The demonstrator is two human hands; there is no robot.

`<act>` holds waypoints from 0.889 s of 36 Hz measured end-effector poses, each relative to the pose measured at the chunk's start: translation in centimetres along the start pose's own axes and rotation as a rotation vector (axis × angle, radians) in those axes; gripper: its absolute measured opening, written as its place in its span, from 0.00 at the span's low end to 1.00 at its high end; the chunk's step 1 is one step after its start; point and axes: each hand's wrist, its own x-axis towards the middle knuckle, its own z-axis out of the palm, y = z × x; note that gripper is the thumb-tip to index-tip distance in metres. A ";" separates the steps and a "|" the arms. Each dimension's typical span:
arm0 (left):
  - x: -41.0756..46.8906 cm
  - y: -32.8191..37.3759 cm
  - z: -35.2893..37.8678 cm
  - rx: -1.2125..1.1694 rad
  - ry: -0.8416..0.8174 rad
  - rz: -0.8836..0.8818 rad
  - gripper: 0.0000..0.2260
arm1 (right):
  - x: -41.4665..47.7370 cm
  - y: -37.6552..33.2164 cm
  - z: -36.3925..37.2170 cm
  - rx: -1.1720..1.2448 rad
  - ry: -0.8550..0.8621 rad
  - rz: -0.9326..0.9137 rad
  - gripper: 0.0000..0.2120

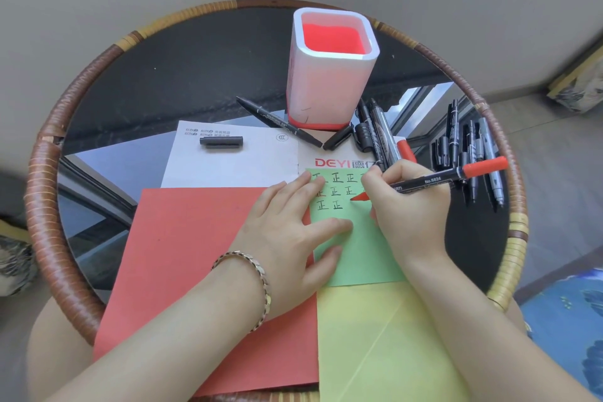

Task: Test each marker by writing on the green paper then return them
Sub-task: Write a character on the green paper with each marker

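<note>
The green paper (362, 251) lies on the round table with rows of black characters on its upper part. My left hand (287, 232) rests flat on its left edge, fingers spread. My right hand (408, 202) grips a black marker with red ends (437, 178), its red tip touching the paper. A white pen holder with a red inside (329, 75) stands at the back. Loose black markers lie beside the holder (378, 137), left of it (277, 121) and at the table's right (470, 153). A black cap (222, 141) lies on white paper.
A red sheet (195, 271) and a yellow sheet (385, 343) lie under and beside the green paper. White printed paper (235, 163) sits behind them. The table has a dark glass top (182, 75) and a woven rim (49, 206). A blue patterned mat (567, 320) lies on the floor at right.
</note>
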 end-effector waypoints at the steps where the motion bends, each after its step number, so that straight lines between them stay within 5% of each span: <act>1: 0.0 0.0 0.0 0.004 -0.002 -0.001 0.15 | 0.0 0.0 0.0 0.003 -0.009 0.004 0.16; 32: 0.0 -0.1 0.1 0.002 -0.011 -0.010 0.15 | 0.1 0.4 -0.1 0.000 0.032 0.009 0.15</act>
